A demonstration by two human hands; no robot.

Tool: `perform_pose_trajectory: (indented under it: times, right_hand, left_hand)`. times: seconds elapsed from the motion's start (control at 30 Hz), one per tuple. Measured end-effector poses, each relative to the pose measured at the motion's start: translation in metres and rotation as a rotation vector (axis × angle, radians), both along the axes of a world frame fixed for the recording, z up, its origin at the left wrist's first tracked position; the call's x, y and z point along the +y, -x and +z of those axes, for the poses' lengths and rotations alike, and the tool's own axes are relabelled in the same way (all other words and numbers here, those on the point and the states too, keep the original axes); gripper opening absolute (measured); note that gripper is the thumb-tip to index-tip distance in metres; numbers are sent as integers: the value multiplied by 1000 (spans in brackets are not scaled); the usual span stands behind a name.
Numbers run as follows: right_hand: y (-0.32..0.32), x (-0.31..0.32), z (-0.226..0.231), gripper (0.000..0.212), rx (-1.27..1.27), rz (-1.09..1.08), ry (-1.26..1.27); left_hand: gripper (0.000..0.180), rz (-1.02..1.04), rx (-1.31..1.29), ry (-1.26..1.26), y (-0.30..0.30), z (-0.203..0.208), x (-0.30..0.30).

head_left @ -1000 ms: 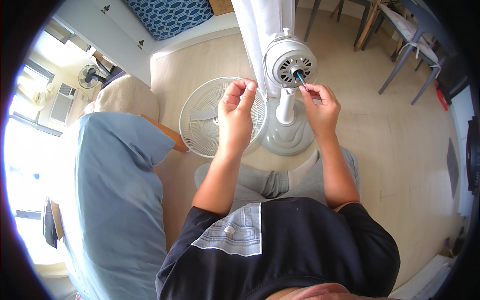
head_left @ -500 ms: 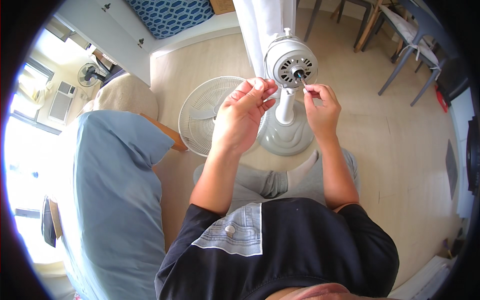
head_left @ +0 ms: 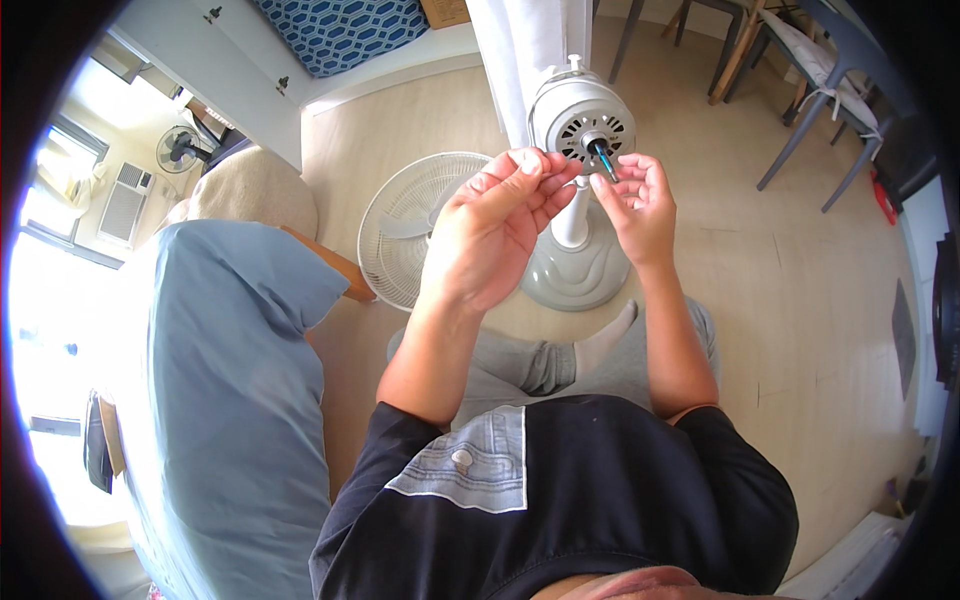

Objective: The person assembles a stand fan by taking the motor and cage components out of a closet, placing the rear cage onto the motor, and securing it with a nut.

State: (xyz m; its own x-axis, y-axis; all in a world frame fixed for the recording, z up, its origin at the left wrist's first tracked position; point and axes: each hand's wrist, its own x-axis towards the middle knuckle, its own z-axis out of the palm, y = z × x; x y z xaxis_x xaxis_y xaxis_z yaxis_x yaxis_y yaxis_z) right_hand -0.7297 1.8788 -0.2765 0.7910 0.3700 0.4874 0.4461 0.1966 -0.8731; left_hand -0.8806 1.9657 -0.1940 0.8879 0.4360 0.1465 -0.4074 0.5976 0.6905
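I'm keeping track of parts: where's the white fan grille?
In the head view, the grille is on the floor, left of the fan base, partly hidden behind the left hand.

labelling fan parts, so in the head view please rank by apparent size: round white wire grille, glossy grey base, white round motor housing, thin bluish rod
Largest to smallest:
1. Round white wire grille, though partly hidden
2. Glossy grey base and white round motor housing: too alike to rank
3. Thin bluish rod
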Motion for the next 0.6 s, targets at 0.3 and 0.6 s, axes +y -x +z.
perform_pose_trajectory:
  times: [0.3, 0.6]
  right_hand:
    - [-5, 1, -10, 9, -164, -51, 67]
    - [-1, 7, -6, 10, -85, -103, 5]
  left_hand:
    - [10, 2, -43, -41, 1, 6, 3]
    - [16, 35, -93, -51, 13, 13, 10]
